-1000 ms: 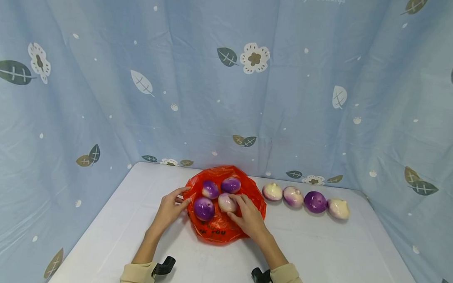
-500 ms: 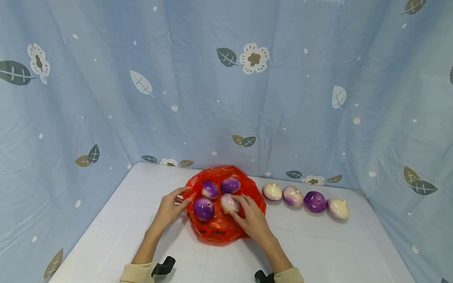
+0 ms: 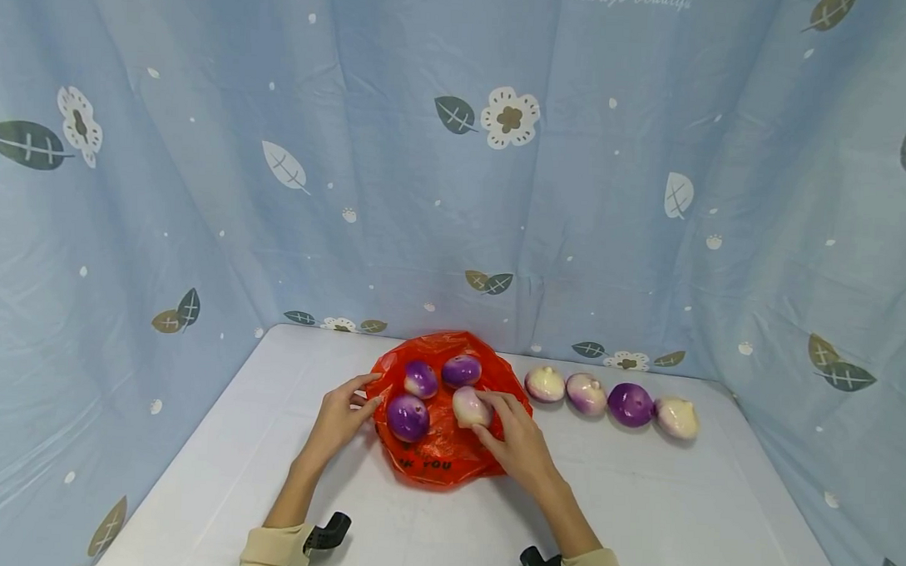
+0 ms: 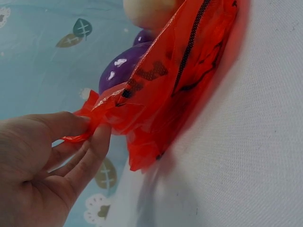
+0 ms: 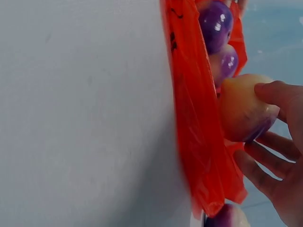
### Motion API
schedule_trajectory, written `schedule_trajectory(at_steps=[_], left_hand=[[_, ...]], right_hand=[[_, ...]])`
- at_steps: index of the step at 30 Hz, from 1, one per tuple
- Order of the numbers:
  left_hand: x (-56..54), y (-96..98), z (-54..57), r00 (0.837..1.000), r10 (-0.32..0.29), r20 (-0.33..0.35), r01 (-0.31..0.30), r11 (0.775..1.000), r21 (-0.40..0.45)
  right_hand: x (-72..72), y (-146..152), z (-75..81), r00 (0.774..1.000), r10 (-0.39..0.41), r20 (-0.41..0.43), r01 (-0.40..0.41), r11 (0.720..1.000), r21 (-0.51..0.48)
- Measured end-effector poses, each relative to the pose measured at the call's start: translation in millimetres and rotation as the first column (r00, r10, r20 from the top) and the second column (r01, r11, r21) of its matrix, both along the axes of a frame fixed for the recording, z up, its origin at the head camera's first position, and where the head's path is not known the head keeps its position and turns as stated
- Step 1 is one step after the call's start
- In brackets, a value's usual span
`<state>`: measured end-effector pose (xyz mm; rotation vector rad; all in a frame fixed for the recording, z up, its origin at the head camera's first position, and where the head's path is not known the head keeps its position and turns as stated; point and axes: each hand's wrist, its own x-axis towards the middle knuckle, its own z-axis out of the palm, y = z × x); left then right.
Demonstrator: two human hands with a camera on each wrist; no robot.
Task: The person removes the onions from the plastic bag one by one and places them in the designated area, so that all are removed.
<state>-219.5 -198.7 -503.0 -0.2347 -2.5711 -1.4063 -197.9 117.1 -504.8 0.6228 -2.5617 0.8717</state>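
A red plastic bag (image 3: 439, 466) with dark lettering lies spread on the table, its rim standing up. My left hand (image 3: 339, 416) pinches the bag's left edge between thumb and fingers, as the left wrist view shows. My right hand (image 3: 521, 444) holds a glossy pale onion (image 3: 469, 407) with a purple tinge, over the right half of the bag. Three purple onions sit in the bag: one at the front left (image 3: 407, 418), a purple-and-white onion (image 3: 420, 379) behind it, and another onion (image 3: 461, 371) at the back.
Right of the bag, several onions stand in a row on the white table (image 3: 640, 506): a cream onion (image 3: 544, 384), a pinkish onion (image 3: 587, 394), a deep purple onion (image 3: 631, 404) and a second cream onion (image 3: 676, 417). A blue patterned curtain (image 3: 395, 231) encloses the back and sides.
My right hand has moved a little to the right with the pale onion, away from the purple onions. My left hand and the bag have stayed in place.
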Motion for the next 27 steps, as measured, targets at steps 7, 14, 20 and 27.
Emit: schedule_trajectory(at_steps=[7, 14, 20, 27], left_hand=[[0.3, 0.6, 0.8, 1.0, -0.014, -0.002, 0.014, 1.0, 0.012], [1.0, 0.8, 0.9, 1.0, -0.014, 0.009, 0.014, 1.0, 0.008], [0.5, 0.9, 0.2, 1.0, -0.013, 0.006, 0.013, 1.0, 0.008], [1.0, 1.2, 0.6, 1.0, -0.012, 0.009, 0.012, 1.0, 0.01]], right_hand=[[3.8, 13, 4.7, 1.0, -0.017, -0.019, 0.017, 1.0, -0.007], [8.1, 27, 9.1, 0.998, -0.022, -0.055, 0.02, 0.999, -0.028], [10.5, 41, 11.6, 0.998, -0.049, -0.043, 0.047, 0.998, -0.037], [13.0, 59, 12.7, 0.996, -0.091, -0.008, 0.091, 0.995, -0.049]])
